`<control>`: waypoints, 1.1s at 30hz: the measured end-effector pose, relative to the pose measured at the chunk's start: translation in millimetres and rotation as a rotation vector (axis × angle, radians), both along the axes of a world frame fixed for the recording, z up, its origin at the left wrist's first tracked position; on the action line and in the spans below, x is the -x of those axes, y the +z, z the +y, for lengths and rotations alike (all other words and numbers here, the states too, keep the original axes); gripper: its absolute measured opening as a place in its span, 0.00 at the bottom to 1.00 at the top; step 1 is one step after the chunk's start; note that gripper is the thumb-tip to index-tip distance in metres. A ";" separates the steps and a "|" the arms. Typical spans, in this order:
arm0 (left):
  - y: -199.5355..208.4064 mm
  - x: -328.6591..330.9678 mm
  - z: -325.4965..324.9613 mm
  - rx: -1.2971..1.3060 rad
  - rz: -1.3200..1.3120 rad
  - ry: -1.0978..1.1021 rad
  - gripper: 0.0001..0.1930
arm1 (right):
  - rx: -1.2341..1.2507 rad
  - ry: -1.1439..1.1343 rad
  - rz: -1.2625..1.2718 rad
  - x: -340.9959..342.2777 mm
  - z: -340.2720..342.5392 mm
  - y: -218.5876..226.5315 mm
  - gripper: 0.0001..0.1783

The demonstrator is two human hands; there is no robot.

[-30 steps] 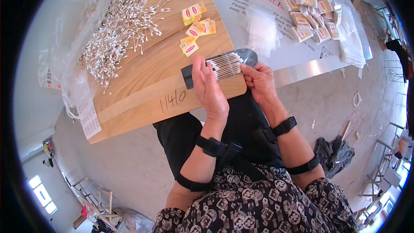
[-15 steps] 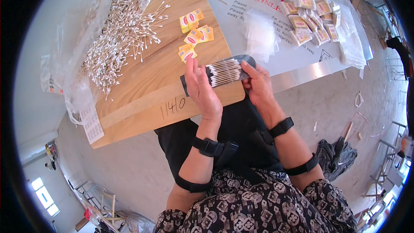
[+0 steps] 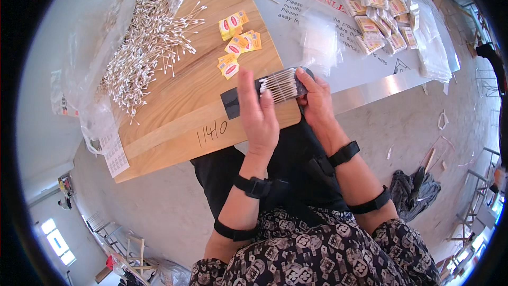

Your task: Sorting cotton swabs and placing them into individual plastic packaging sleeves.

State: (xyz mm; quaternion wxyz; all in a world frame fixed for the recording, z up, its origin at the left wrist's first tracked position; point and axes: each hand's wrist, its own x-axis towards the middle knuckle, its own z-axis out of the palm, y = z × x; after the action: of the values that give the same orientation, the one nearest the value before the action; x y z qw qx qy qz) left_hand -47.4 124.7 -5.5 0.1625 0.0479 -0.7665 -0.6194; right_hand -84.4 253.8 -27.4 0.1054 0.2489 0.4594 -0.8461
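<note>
A row of white-tipped cotton swabs point(image 3: 279, 86) lies side by side on a flat black holder point(image 3: 230, 104) over the table's near corner. My right hand point(image 3: 316, 98) grips the holder's right end, thumb on top and fingers curled underneath. At the swabs' left ends stands my left hand point(image 3: 258, 111), fingers stretched out and thumb apart; it hides part of the holder, and whether it touches the swabs I cannot tell. Beyond it, small yellow-and-white printed cards point(image 3: 239, 45) lie in little groups on the wooden table.
An open clear plastic bag point(image 3: 95, 69) spills a big heap of loose cotton swabs point(image 3: 140, 47) at the left of the wooden table point(image 3: 174, 143). On the grey sheet point(image 3: 288, 21) to the right lie clear empty bags point(image 3: 320, 42) and a pile of filled swab packs point(image 3: 378, 16).
My left hand has shifted slightly right, its thumb now showing apart beside the swabs. More of the holder's black left end is exposed. My right hand keeps its grip.
</note>
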 end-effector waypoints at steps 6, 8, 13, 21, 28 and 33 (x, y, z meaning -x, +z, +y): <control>12.1 -16.5 -2.2 1.118 -0.248 -0.277 0.36 | 0.037 -0.032 0.006 6.2 5.2 -8.9 0.13; 11.5 -19.2 -4.0 1.114 -0.230 -0.276 0.38 | 0.023 -0.034 -0.006 7.0 0.0 -8.8 0.12; 3.8 -14.1 -7.2 1.004 -0.210 -0.253 0.36 | -0.001 -0.053 -0.019 9.2 -0.2 -7.3 0.11; -9.1 13.6 1.5 -0.225 0.024 -0.089 0.29 | 0.116 -0.147 -0.075 13.9 -9.7 -8.0 0.09; -20.2 25.9 -4.3 -0.456 0.039 -0.128 0.30 | -0.018 -0.122 0.035 13.2 -10.1 -8.9 0.08; -11.9 18.1 -12.5 -0.304 0.038 -0.112 0.26 | -0.031 0.028 0.008 3.9 2.2 1.5 0.13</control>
State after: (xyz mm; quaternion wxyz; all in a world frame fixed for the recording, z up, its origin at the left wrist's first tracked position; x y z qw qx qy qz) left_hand -65.5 112.1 -17.4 0.1332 0.0175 -0.6621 -0.7372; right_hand -88.2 256.0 -25.9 0.1118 0.2408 0.4762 -0.8383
